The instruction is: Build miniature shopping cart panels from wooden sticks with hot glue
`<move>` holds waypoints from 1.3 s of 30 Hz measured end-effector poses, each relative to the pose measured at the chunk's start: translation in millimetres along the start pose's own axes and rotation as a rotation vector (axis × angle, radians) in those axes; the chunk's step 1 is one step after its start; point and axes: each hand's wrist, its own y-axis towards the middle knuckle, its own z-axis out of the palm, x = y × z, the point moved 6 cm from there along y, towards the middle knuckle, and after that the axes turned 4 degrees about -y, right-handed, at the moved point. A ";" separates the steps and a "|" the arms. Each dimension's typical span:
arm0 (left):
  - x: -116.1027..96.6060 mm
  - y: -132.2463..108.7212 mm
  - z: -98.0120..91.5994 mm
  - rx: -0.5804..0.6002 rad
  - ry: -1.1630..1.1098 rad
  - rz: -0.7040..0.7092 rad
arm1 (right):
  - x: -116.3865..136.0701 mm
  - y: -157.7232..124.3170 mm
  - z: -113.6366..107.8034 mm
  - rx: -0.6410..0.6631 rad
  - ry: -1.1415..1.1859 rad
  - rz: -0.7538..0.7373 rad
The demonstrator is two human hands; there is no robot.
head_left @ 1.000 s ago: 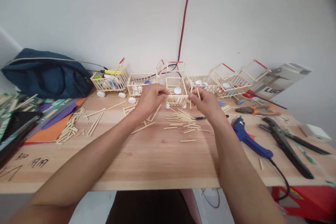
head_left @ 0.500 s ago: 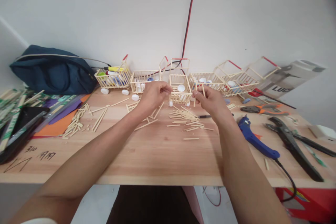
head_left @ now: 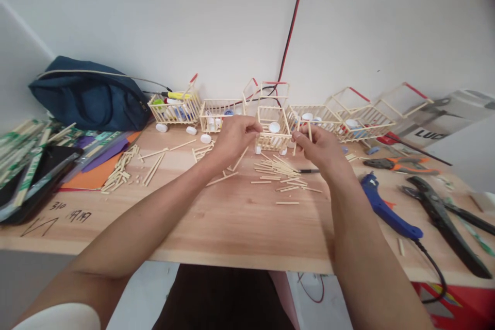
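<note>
A miniature shopping cart (head_left: 274, 140) made of thin wooden sticks stands on white wheels between my hands, with white round caps in its basket and a red-tipped handle at the back. My left hand (head_left: 236, 136) has its thumb and fingers pinched at the cart's left rim; the exact contact is partly hidden. Close to the cart's right side, my right hand (head_left: 319, 145) is closed on short wooden sticks (head_left: 297, 136), which point upward from the fingers. Whether these sticks are joined is unclear. A loose pile of short sticks (head_left: 276, 166) lies in front of the cart.
Similar stick carts (head_left: 220, 113) line the wall on both sides. At right lie a blue glue gun (head_left: 390, 211), orange-handled pliers (head_left: 402, 165) and a large black-handled tool (head_left: 448, 227). A blue bag (head_left: 91, 95), coloured paper (head_left: 83, 178) and more sticks (head_left: 119, 170) are at left.
The whole view has shifted, so the bench and carts appear slightly farther right. Both hands keep about the same places beside the cart, and the sticks stay at my right fingers.
</note>
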 end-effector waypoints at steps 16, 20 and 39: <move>23.4 3.3 2.3 -0.051 -0.417 -0.226 | -1.4 -0.5 0.1 -0.030 0.009 0.011; 23.4 0.1 2.1 -0.046 -0.576 -0.275 | -2.6 0.2 1.5 -0.033 0.012 0.001; 22.9 -4.1 -2.2 -0.070 -0.596 -0.356 | -1.7 1.3 1.5 -0.006 0.019 0.009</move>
